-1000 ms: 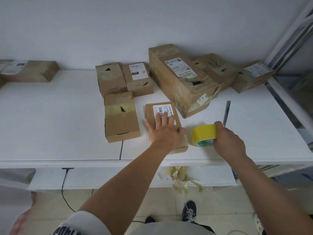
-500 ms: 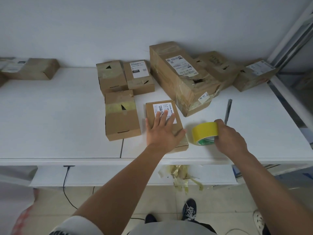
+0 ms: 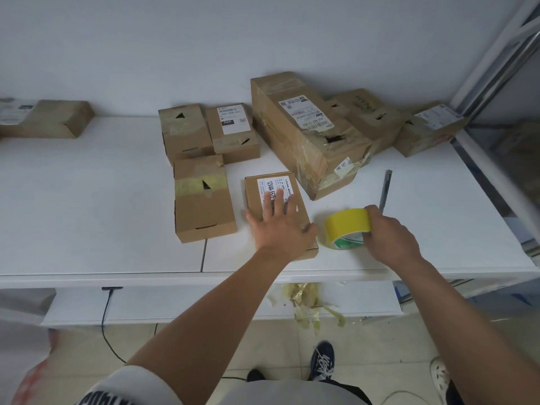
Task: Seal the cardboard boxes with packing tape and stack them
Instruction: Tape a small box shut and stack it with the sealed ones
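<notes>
Landmark: small labelled box (image 3: 277,211), long axis running away from the person. Left hand (image 3: 280,229) lies flat on its lid, fingers straight. Just right of the box — yellow tape roll (image 3: 347,228), gripped by right hand (image 3: 391,238); whether a strip already bridges to the box, unclear. Right hand nearer the roll.

tape roll (image 3: 347,226) right of small box (image 3: 271,185) on table (image 3: 87,200).

Looking forward and down from head height, close over the white table (image 3: 87,200), boxes far, floor (image 3: 204,346) near.
</notes>
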Demonstrator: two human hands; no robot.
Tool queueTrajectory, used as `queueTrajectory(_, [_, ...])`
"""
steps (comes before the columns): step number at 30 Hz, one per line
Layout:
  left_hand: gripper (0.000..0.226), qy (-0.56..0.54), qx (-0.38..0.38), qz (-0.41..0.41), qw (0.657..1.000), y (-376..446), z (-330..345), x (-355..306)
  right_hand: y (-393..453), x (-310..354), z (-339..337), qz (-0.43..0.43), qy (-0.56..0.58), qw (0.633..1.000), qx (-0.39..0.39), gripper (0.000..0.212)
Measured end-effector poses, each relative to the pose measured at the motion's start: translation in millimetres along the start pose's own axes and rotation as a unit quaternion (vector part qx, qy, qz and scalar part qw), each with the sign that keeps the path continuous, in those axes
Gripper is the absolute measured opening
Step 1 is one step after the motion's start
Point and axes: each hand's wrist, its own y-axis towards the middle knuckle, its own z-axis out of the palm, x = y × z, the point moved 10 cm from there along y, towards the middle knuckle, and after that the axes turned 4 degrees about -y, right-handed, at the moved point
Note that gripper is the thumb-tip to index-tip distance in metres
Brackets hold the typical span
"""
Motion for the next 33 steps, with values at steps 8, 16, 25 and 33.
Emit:
queueTrajectory(8, [0.064, -0.129, -0.059, -0.043, 0.989, -4, -18, 19, 6, -2, -17, 0.002, 0.012, 1.000, 0.005, 0.027])
queueTrajectory(16, [0.086, -0.047, 0.007, -0.055, 0.997, 0, -4, 14, 1, -7, 8, 0.020, 0.020, 0.999, 0.024, 0.026])
queueTrajectory(25, [0.087, -0.120, -0.017, -0.090, 0.989, 0, -17, 13, -9, -8, 3, 0.034, 0.188, 0.981, -0.019, 0.035])
queueTrajectory(33, [0.078, -0.486, -0.083, -0.072, 0.867, -17, -38, 44, -19, 24, -12, 0.000, 0.362, 0.929, -0.075, 0.013])
